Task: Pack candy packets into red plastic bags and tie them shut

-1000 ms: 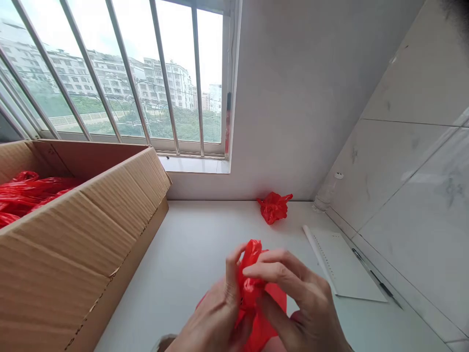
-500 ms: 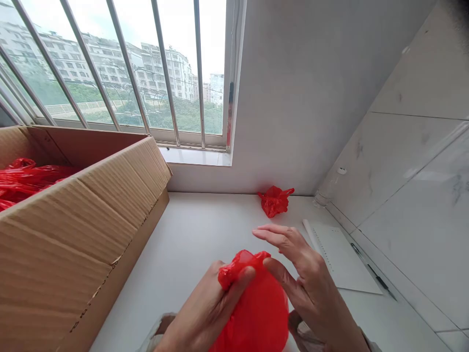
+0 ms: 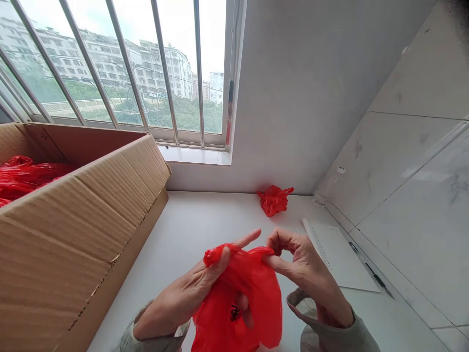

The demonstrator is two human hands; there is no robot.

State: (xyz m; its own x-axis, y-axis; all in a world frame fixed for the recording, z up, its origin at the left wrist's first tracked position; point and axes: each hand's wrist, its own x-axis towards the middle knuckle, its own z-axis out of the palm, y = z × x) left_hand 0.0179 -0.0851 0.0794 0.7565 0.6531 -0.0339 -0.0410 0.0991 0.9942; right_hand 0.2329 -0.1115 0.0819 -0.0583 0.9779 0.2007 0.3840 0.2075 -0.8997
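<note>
A thin red plastic bag hangs between my two hands over the white table, with part of a dark printed mark showing on its front. My left hand grips the bunched top edge at the left, thumb on the near side and one finger stretched out behind it. Other fingers of that hand show dimly through the film. At the right, my right hand pinches the bag's upper corner between thumb and curled index finger. The bag's lower end runs out of the picture.
A cardboard box holding red plastic bags stands at the left. A crumpled red bag lies by the wall. To the right are a notebook, a pen and a clear bottle. Behind is a barred window.
My right hand's fingers have closed from spread to a pinch on the bag's corner. My left hand has shifted left, pulling the bag's top wider and showing the printed mark.
</note>
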